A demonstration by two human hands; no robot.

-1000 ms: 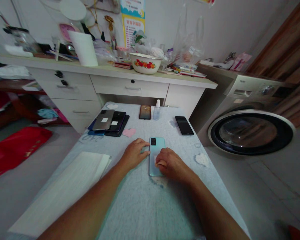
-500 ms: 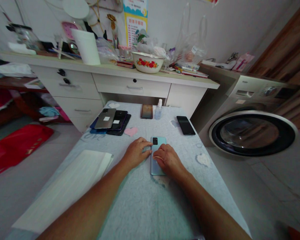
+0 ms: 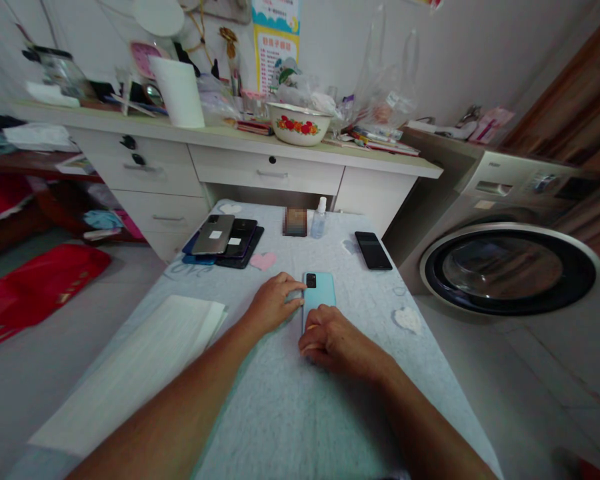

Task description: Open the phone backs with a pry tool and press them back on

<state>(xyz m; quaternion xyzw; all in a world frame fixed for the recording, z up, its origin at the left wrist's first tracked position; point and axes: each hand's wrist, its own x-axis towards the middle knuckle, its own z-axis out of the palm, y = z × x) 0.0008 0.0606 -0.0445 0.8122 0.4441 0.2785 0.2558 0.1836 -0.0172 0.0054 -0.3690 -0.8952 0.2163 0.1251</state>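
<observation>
A light-blue phone lies back side up on the cloth-covered table, its dark camera block at the upper left. My left hand rests at its left edge, finger and thumb apart and touching the side by the camera. Over the phone's lower half is my right hand, fingers curled and pressed together. A small orange-yellow bit shows between them, too little to name. The right hand hides the phone's lower end.
Several phones lie stacked at the back left. A black phone is at the right edge. A clear spray bottle stands at the back beside a blurred-out item. White folded sheets lie front left. A washing machine stands at right.
My right hand has slid down the phone toward me, uncovering more of its upper back. The left hand stays at the phone's left edge. The view has shifted slightly.
</observation>
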